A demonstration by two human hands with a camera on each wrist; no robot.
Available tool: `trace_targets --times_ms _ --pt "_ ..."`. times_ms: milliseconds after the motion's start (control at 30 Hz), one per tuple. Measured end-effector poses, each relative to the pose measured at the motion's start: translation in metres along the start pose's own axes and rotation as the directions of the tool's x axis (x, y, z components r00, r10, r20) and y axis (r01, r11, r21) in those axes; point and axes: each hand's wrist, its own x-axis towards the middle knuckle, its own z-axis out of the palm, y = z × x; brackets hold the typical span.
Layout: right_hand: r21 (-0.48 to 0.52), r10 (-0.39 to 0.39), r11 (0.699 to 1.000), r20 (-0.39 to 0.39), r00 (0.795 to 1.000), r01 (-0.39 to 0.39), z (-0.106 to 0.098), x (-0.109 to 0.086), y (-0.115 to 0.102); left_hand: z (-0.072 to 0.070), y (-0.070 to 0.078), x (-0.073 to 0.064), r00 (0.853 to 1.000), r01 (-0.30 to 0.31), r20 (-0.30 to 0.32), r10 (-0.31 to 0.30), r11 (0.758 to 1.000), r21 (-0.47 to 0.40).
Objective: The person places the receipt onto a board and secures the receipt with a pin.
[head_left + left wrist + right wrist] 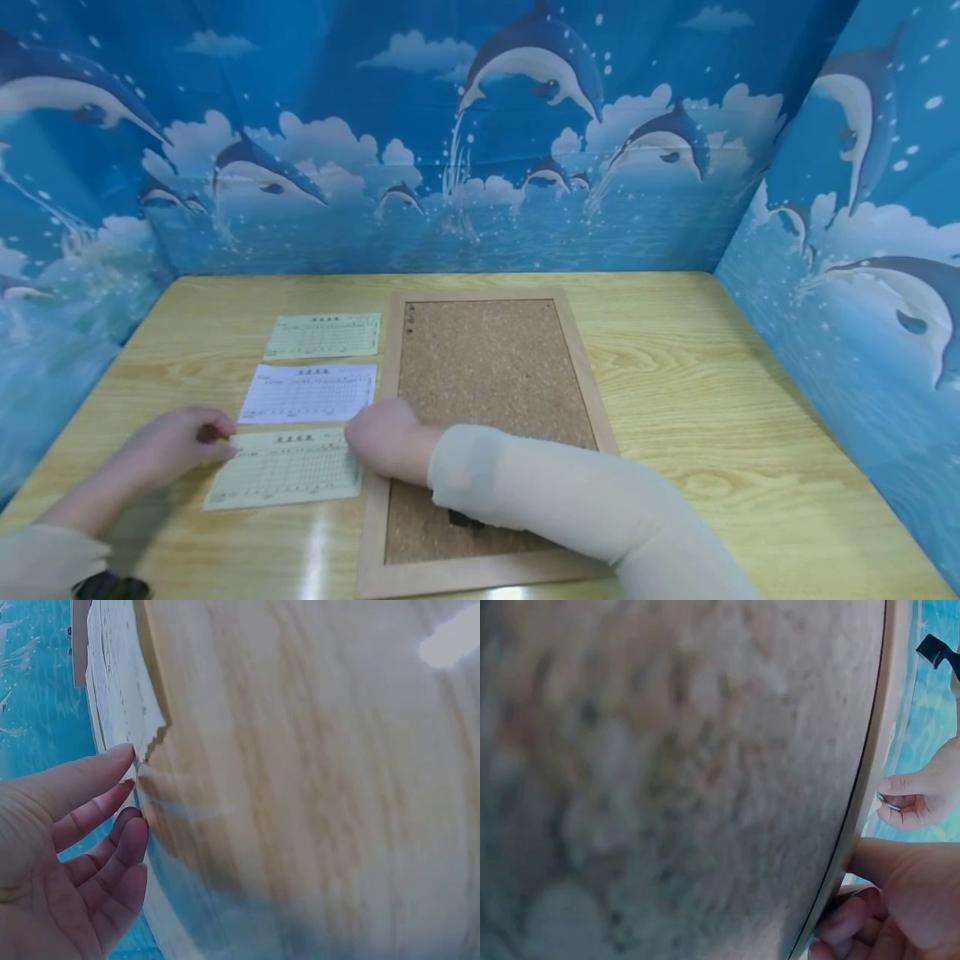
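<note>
While the near slip (285,467) lies toward the near left corner of the table (675,375), just beside the wooden frame (373,533) of the cork board (495,375), its thin paper looks most at risk. The left hand (187,442) pinches its upper left corner between thumb and fingers; the left wrist view shows a ragged edge (150,727) right by that grip, so a hard sideways pull could tear or crease it. The right hand (390,437) is curled over the upper right corner and the frame's left side and seems to pinch the paper there, though its fingertips are largely hidden. If the two hands rose unevenly, the slip would probably buckle or slide from the looser grip. The middle slip (307,396) lies so close beyond that a knuckle could drag it out of line with the far slip (322,337), nearer the table's far edge. Another likely snag is the right sleeve (555,483), which crosses the board and could nudge it toward the table's near edge. The small dark pins (410,319) sit at the board's far left corner, well apart from the sleeve, but a careless reach there could prick a finger or knock one loose
</note>
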Motion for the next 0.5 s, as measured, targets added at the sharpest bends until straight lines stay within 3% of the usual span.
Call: trace_targets --times_ms 200,500 --pt "-0.043 -0.017 0.999 -0.017 1.0 0.017 -0.0013 -0.0023 -0.0029 0.001 0.0015 -0.0014 1.0 -0.003 -0.013 0.003 1.0 -0.001" --pt "-0.023 0.012 1.0 -0.01 1.0 -0.012 -0.0011 -0.0007 -0.0047 0.0037 0.0013 0.0006 0.999 0.014 -0.031 -0.015 0.999 -0.034"
